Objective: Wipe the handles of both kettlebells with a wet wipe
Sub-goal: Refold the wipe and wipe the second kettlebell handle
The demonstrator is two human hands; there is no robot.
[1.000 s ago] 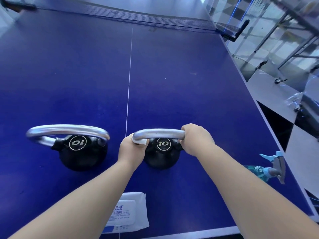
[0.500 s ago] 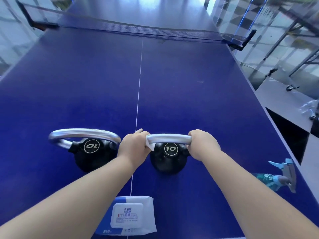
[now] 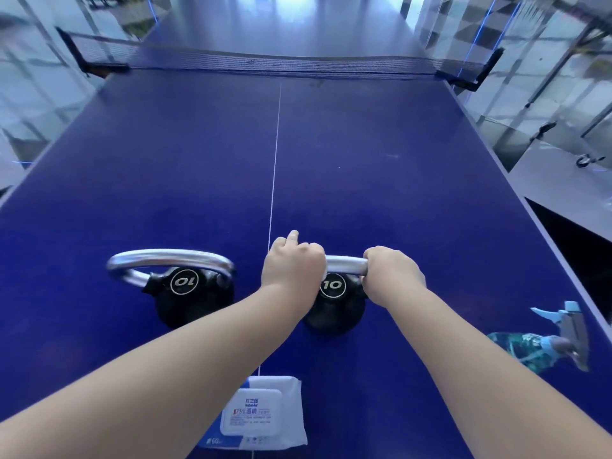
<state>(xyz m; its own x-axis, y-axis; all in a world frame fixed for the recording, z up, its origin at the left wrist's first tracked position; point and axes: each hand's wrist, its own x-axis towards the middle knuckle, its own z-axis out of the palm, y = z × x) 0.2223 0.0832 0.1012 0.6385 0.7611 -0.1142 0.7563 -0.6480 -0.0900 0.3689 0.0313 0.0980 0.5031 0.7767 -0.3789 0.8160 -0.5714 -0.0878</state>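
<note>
Currently, scanning left to right: left kettlebell (image 3: 190, 291) sits untouched on the blue table-tennis table (image 3: 364, 160), black body marked "10", its chrome handle (image 3: 170, 258) bare and free of either hand. Just right of it, across the white centre line (image 3: 274, 167), right kettlebell (image 3: 334, 306), same "10" badge, stands upright on the table. Left hand (image 3: 291, 263) is clenched over the left end of its chrome handle (image 3: 346, 263), one finger sticking up off the far side; wet wipe isn't clearly visible under that fist, so can't confirm it from this view. Right hand (image 3: 392, 271) is wrapped tight around the right end of the same handle, with only a short stretch of bare chrome showing between the two fists. Both forearms come in from the bottom edge. Wet wipe pack (image 3: 255, 414) lies flat near the table's near edge, below the left forearm, flip lid closed. Far right, a spray bottle (image 3: 543, 342) lies on its side near the table's right edge, well apart from the kettlebells. Net (image 3: 265, 62) spans the far end.
</note>
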